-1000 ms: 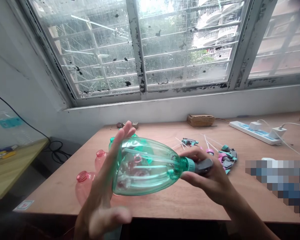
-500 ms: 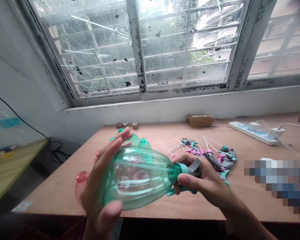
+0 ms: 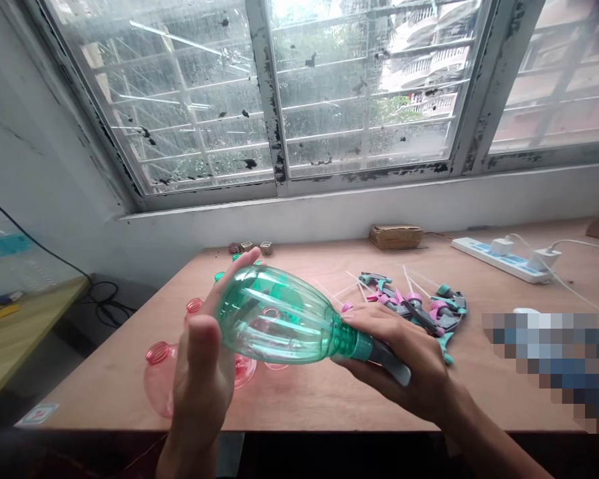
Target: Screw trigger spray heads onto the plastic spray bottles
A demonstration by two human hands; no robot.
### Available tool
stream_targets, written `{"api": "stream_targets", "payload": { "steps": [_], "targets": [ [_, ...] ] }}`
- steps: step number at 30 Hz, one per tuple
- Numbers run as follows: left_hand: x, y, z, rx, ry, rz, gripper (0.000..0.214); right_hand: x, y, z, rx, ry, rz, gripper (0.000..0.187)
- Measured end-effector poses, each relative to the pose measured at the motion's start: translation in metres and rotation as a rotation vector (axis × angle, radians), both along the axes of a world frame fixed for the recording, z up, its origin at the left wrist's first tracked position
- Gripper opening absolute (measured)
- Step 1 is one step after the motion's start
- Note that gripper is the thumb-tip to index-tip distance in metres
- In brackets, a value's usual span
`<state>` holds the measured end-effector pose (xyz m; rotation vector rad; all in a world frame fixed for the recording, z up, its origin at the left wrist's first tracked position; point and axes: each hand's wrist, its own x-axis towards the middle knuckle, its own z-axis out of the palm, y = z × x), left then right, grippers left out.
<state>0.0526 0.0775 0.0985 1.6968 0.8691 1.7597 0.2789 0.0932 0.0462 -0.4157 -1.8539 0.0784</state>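
A clear green plastic spray bottle [image 3: 279,316] lies sideways in the air above the wooden table [image 3: 329,399]. My left hand [image 3: 202,362] cups its wide bottom end, fingers spread along the side. My right hand [image 3: 404,356] wraps the teal collar and grey spray head [image 3: 387,356] at the bottle's neck. Pink empty bottles [image 3: 160,372] lie on the table under and left of the green one.
A heap of grey, teal and pink spray heads [image 3: 424,306] with thin dip tubes lies behind my right hand. A white power strip [image 3: 504,259] with plugs and a small cardboard box [image 3: 397,236] sit by the window wall. A blurred patch covers the table's right part.
The bottle has tilted, its bottom end rising to the upper left and the neck dropping. My right hand turned on the spray head; my left hand slid lower under the base.
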Motion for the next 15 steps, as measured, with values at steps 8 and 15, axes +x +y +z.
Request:
{"api": "stream_targets", "payload": {
  "steps": [8, 15],
  "targets": [
    [0.0065, -0.0027, -0.0007, 0.483, 0.121, 0.199, 0.06, 0.0018, -0.0021, 0.003, -0.797, 0.296, 0.519, 0.022],
    [0.0008, -0.0045, 0.0015, 0.328, 0.099, 0.072, 0.063, 0.0024, -0.0036, 0.0034, -0.384, 0.148, 0.178, 0.038]
  ]
}}
